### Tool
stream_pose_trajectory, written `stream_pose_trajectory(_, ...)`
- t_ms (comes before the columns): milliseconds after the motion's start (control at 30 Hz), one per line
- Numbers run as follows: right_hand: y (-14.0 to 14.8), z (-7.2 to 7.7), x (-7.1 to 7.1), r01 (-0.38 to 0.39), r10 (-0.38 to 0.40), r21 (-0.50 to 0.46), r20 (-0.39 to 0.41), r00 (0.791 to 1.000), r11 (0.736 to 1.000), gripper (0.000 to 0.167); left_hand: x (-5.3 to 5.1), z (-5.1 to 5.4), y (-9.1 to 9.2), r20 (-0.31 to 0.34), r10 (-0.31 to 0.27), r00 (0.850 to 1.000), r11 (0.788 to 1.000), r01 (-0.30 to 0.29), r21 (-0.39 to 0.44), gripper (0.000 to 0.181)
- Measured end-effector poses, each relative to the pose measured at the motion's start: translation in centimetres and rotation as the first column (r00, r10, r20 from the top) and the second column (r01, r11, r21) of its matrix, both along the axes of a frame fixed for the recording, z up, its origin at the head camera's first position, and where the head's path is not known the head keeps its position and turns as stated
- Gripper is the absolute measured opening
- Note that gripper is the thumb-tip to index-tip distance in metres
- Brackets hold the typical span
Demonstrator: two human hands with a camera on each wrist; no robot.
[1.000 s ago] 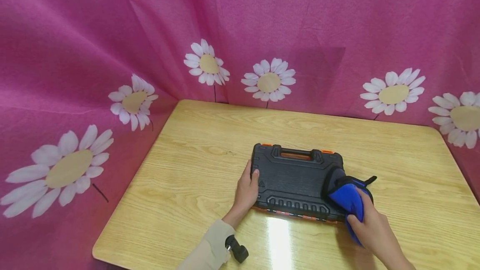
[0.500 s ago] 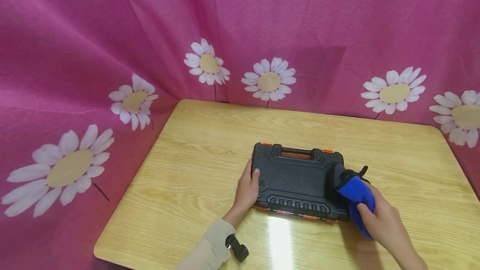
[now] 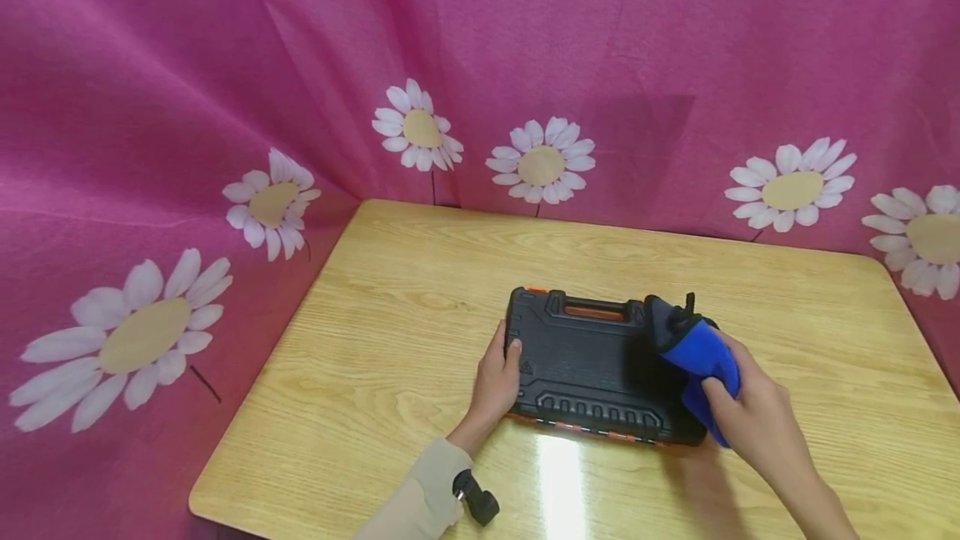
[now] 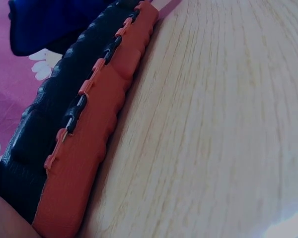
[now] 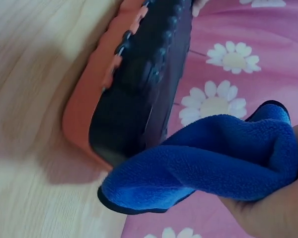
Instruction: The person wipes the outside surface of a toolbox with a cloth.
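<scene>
A black tool case [image 3: 577,357] with an orange lower half lies flat on the table, its handle on the far side. My left hand [image 3: 495,377] holds the case's left edge, thumb on top and fingers along the side. In my right hand [image 3: 757,407] is a bunched blue microfibre cloth [image 3: 705,357] with black edging and a grey side. That cloth is over the case's right end, near the handle; whether it touches the lid there is unclear. In the left wrist view the hinged orange side [image 4: 84,144] shows close up. The right wrist view shows the cloth's folds [image 5: 203,163].
The wood-grain table [image 3: 390,298] extends around the case on all sides. Behind and to the left hangs a pink curtain [image 3: 637,40] printed with large daisies. A black strap [image 3: 476,498] dangles from the left sleeve.
My right hand has moved the cloth away from me along the case's right end, from the near corner up toward the handle. The left hand and the case have stayed in place.
</scene>
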State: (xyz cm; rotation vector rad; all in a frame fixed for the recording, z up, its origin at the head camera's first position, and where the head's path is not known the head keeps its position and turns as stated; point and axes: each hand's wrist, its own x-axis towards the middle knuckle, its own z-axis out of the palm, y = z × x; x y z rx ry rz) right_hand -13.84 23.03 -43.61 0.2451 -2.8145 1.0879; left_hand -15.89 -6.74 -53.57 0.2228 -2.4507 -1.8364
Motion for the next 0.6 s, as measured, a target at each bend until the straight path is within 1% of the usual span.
stream_pose_trajectory(133,-1.4,0.0,0.1,-0.032,0.031,-0.026,-0.047,0.998,0.999,0.056,0.1,0.1,0.1,0.003,-0.003,1.0,1.0,0.003,0.003,0.056)
stream_pose_trajectory(300,-3.5,-0.7,0.3,-0.115,0.111,-0.037,-0.086,0.99,0.993,0.061,0.0,-0.1,0.1,0.01,-0.008,1.0,1.0,0.008,0.0,0.056)
stream_pose_trajectory(433,-5.0,-1.5,0.3,-0.193,0.189,-0.047,-0.088,0.978,0.98,0.063,0.0,-0.2,0.1,0.004,0.009,1.0,1.0,-0.009,-0.02,0.055)
stream_pose_trajectory(600,-6.6,-2.7,0.3,-0.282,0.274,-0.079,-0.093,0.957,0.956,0.064,0.1,-0.2,0.1,-0.008,0.024,1.0,0.999,-0.025,-0.037,0.055)
